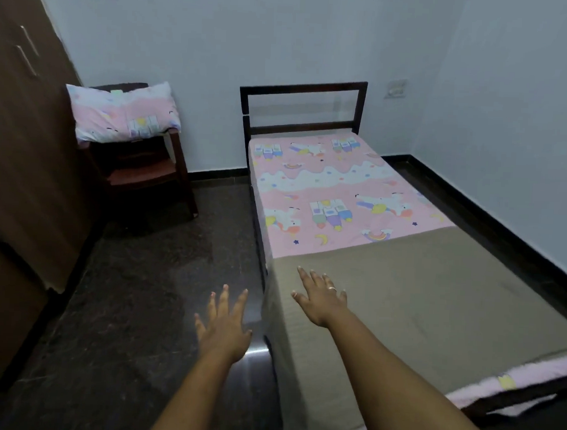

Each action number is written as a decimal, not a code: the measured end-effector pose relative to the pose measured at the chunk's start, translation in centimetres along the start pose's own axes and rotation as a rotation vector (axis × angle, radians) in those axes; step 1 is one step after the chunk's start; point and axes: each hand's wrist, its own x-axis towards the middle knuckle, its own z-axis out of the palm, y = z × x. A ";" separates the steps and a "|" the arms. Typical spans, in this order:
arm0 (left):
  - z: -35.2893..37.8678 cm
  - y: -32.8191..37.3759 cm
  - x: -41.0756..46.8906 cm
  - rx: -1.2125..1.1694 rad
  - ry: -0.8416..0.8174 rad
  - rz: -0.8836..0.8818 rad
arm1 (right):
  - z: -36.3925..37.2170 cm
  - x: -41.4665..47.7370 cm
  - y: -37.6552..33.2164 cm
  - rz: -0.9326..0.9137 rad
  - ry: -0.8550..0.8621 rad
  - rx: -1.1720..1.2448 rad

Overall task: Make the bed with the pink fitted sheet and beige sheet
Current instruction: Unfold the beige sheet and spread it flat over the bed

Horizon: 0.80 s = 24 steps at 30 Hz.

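The pink fitted sheet with a cartoon print covers the mattress of a single bed with a dark headboard. The beige sheet lies flat over the bed's near half and hangs down its left side. My right hand is held over the beige sheet near its left edge, palm down, fingers spread, holding nothing. My left hand hovers over the floor just left of the bed, fingers apart, holding nothing.
A pillow in matching pink print rests on a dark wooden chair at the left. A brown wardrobe fills the left edge. Dark floor lies between wardrobe and bed. Pale walls stand behind and to the right of the bed.
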 end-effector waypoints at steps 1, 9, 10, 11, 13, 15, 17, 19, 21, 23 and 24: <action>-0.9 -2.3 1.1 0.022 0.010 -0.005 | 0.5 1.0 -2.1 0.000 0.016 0.013; -2.7 -6.4 8.2 -0.035 -0.084 0.113 | 2.6 5.9 -7.7 0.124 -0.019 0.009; -2.7 -6.1 9.0 -0.040 -0.090 0.140 | 2.5 6.7 -7.6 0.149 -0.018 0.006; -2.6 -6.0 9.9 -0.044 -0.101 0.161 | 2.4 7.8 -7.6 0.171 -0.017 0.002; -2.6 -6.1 11.9 -0.033 -0.141 0.189 | 2.2 10.2 -7.8 0.197 -0.018 0.016; -2.6 -6.4 14.1 -0.013 -0.175 0.208 | 2.4 12.3 -8.2 0.203 -0.017 0.031; -2.9 -6.4 17.3 -0.005 -0.196 0.221 | 2.7 15.3 -8.5 0.201 -0.029 0.024; -3.4 -5.9 21.3 0.003 -0.216 0.228 | 2.7 18.9 -8.3 0.210 -0.042 0.017; -3.8 -4.9 25.3 0.021 -0.244 0.247 | 2.2 22.6 -7.9 0.227 -0.055 0.018; -4.1 -3.8 29.7 0.044 -0.259 0.268 | 1.2 26.7 -7.2 0.251 -0.064 0.020; -4.4 -3.2 31.9 0.061 -0.272 0.283 | 0.5 28.6 -6.8 0.265 -0.075 0.018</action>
